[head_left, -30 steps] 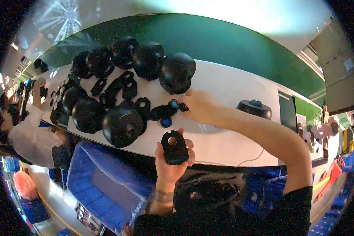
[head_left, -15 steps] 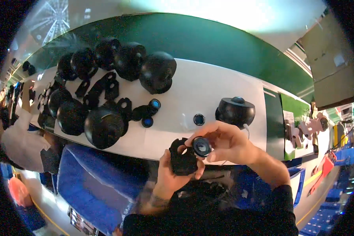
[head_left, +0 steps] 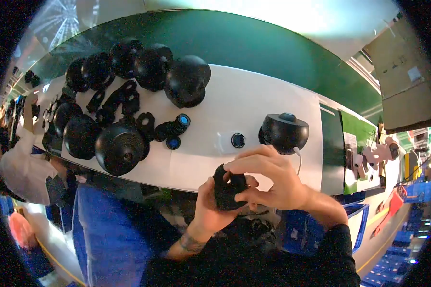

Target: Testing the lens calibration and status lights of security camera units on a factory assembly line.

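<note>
Just in front of the table's near edge, my left hand (head_left: 209, 208) is closed round a black plastic bracket with a hole (head_left: 226, 193). My right hand (head_left: 273, 179) is closed over the bracket's right side, thumb and fingers pinching a dark round lens piece (head_left: 238, 180) against it. That lens piece is mostly hidden by the fingers. Beyond my hands, a small round black ring-like lens part (head_left: 238, 140) lies on the white table. A black dome-shaped housing (head_left: 286, 133) with a white cable stands close behind my right hand.
Several black dome housings (head_left: 187, 81) and flat black brackets (head_left: 130, 98) crowd the table's left half. Blue-tinted lenses (head_left: 182, 120) stand near them. A blue-lined bin (head_left: 105, 234) sits below the near edge. Another person (head_left: 26, 174) is at the far left.
My right hand has brought the lens piece onto the bracket and turned, so the lens face no longer shows. The bracket has tilted more upright in my left hand. The view has shifted slightly.
</note>
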Available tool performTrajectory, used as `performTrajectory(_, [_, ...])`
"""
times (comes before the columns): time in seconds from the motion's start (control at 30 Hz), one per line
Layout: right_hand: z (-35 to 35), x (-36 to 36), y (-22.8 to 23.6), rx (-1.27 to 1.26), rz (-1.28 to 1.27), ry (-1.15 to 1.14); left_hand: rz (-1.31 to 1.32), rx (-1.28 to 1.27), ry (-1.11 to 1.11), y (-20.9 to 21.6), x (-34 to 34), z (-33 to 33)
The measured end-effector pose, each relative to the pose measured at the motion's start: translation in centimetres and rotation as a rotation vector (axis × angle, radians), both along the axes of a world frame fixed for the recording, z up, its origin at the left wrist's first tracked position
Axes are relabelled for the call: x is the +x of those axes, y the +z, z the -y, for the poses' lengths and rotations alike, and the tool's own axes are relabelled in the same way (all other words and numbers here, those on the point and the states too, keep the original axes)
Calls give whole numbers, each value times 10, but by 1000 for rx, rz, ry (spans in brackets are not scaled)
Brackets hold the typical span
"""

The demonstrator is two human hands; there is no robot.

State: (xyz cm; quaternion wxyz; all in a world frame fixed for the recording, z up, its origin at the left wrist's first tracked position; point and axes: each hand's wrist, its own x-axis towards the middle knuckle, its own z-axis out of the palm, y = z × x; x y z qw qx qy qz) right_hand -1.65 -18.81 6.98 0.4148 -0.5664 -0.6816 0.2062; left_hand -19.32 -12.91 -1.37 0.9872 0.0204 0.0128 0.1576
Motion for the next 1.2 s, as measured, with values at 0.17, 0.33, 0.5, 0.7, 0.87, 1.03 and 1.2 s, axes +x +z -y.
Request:
performTrajectory(0.17, [-1, -4, 0, 39, 176, -1, -211, -204, -29, 8, -1, 5])
performTrajectory(0.33, [2, 4, -6, 17, 249, -24, -131, -89, -28, 3, 2, 7])
performTrajectory(0.5, [3, 3, -4, -14, 219, -31, -114, -125, 7, 9, 3, 10])
performTrajectory(0.7, [2, 2, -1, -13, 219, -42, -64, -77, 36, 3, 3, 13])
performTrajectory(0.87, [3, -2, -2, 11, 254, -100, -205, 84, 47, 6, 1, 13])
performTrajectory(1.03, [5, -4, -10, 27, 252, -153, -222, 162, 61, 5, 0, 10])
performTrajectory(1.2, [6, -6, -7, 20, 216, -137, -96, 50, 77, 3, 1, 10])
